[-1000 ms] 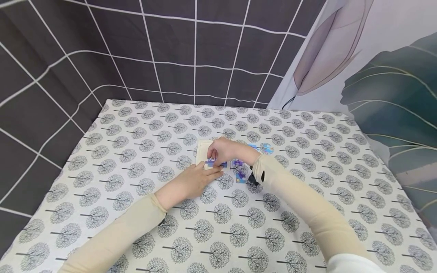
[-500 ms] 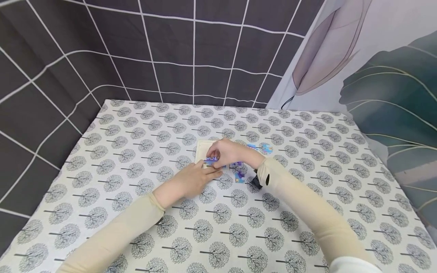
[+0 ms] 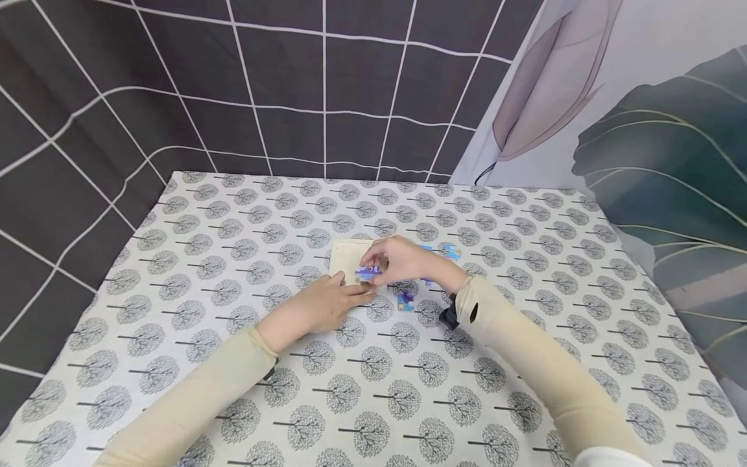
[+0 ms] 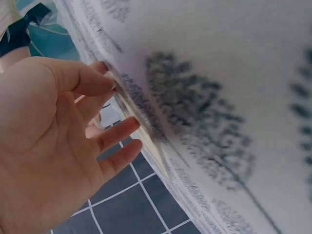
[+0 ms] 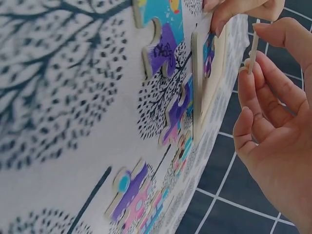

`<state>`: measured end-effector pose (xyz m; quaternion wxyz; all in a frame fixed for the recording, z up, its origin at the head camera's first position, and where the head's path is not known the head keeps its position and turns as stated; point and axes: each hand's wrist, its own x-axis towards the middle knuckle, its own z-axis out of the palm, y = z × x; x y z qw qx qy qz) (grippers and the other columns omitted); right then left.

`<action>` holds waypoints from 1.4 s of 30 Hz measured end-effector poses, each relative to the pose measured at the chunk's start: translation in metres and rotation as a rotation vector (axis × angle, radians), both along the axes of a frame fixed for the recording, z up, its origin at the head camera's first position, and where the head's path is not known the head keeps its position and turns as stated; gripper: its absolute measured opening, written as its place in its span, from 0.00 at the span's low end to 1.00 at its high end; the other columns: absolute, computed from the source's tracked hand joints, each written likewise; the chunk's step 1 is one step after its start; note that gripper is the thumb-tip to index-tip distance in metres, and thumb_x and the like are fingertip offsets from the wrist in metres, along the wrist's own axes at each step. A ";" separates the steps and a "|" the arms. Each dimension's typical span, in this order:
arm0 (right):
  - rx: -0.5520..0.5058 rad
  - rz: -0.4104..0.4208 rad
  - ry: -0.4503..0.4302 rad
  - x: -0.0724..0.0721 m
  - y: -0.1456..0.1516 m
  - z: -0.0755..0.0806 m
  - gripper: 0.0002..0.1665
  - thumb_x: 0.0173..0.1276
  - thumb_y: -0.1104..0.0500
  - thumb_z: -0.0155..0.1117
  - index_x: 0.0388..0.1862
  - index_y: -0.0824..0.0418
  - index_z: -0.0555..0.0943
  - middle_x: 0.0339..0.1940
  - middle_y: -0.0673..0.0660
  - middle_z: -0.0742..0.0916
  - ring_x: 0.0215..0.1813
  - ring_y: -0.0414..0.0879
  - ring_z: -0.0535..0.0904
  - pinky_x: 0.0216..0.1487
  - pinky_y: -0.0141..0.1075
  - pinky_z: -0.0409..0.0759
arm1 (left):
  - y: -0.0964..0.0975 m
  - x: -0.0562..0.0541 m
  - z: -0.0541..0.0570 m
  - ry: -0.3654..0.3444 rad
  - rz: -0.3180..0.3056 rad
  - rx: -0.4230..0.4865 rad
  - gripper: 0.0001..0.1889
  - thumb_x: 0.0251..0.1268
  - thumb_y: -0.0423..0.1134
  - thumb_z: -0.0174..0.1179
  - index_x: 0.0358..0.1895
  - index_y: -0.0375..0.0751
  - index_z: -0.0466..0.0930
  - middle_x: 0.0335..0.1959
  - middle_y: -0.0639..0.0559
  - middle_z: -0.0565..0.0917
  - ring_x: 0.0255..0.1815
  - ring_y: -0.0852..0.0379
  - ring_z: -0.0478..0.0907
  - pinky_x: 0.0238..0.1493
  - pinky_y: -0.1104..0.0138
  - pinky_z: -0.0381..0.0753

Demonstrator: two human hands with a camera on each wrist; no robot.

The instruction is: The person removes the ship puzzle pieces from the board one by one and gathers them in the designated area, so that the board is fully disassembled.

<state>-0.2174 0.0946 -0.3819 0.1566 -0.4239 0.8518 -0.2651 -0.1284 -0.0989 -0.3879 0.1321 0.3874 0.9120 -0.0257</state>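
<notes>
My right hand (image 3: 399,261) pinches a jigsaw piece (image 5: 254,48) between thumb and fingers. The right wrist view shows it edge-on, lifted off the pale wooden puzzle tray (image 3: 343,255); from the head it looks purple and blue. My left hand (image 3: 323,303) lies at the tray's near side, its fingers extended against the edge. Thumb and fingers of the left hand (image 4: 53,117) are only slightly bent in the left wrist view. Inside the tray, near the left fingertips, lies a colourful piece (image 5: 208,56), partly hidden.
Right of the tray lies a loose blue and purple jigsaw piece (image 3: 405,301). Farther back sits a light blue piece (image 3: 451,251). Several more, including a purple and pink piece (image 5: 132,195), lie on the tree-print cloth (image 3: 373,383). A dark grid curtain (image 3: 280,84) hangs behind.
My right hand has raised the jigsaw piece a little off the tray and tilted it. My left hand stays at the tray's edge. The head view has shifted slightly.
</notes>
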 end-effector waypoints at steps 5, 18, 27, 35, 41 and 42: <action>-0.033 -0.013 0.013 0.007 0.011 -0.001 0.22 0.47 0.59 0.72 0.44 0.62 0.83 0.35 0.51 0.84 0.38 0.42 0.78 0.41 0.32 0.79 | 0.001 -0.002 0.002 -0.041 0.006 0.050 0.27 0.65 0.37 0.51 0.69 0.54 0.63 0.70 0.56 0.64 0.55 0.52 0.70 0.62 0.58 0.70; -0.056 -0.064 0.015 0.027 0.036 -0.004 0.22 0.47 0.60 0.72 0.45 0.60 0.83 0.35 0.49 0.83 0.35 0.44 0.76 0.35 0.31 0.77 | 0.001 -0.002 0.002 -0.061 0.001 0.056 0.29 0.65 0.35 0.51 0.70 0.54 0.61 0.72 0.56 0.59 0.68 0.46 0.63 0.72 0.53 0.57; -0.081 -0.093 0.009 0.040 0.060 -0.007 0.22 0.48 0.61 0.71 0.46 0.62 0.83 0.35 0.48 0.83 0.34 0.42 0.75 0.31 0.30 0.76 | 0.001 -0.001 0.004 -0.127 0.067 0.060 0.31 0.64 0.33 0.52 0.70 0.56 0.60 0.73 0.59 0.57 0.69 0.42 0.60 0.70 0.48 0.56; -0.098 -0.126 0.022 0.046 0.075 -0.008 0.21 0.50 0.60 0.72 0.44 0.65 0.83 0.33 0.49 0.83 0.33 0.45 0.77 0.33 0.34 0.79 | 0.001 -0.001 0.002 -0.146 0.074 0.070 0.31 0.64 0.33 0.52 0.71 0.57 0.58 0.73 0.60 0.55 0.70 0.42 0.58 0.71 0.48 0.55; -0.081 -0.168 0.033 0.052 0.088 -0.007 0.20 0.50 0.61 0.72 0.44 0.63 0.83 0.36 0.49 0.85 0.36 0.43 0.77 0.35 0.33 0.78 | -0.002 -0.002 -0.001 -0.145 0.062 0.073 0.33 0.63 0.32 0.52 0.71 0.57 0.58 0.74 0.60 0.54 0.70 0.42 0.58 0.70 0.47 0.56; -0.070 -0.179 0.041 0.053 0.091 -0.007 0.20 0.50 0.61 0.72 0.44 0.62 0.83 0.36 0.48 0.85 0.36 0.43 0.77 0.35 0.33 0.78 | -0.003 -0.003 -0.002 -0.142 0.058 0.075 0.33 0.63 0.32 0.52 0.71 0.57 0.57 0.74 0.60 0.54 0.70 0.43 0.58 0.70 0.47 0.57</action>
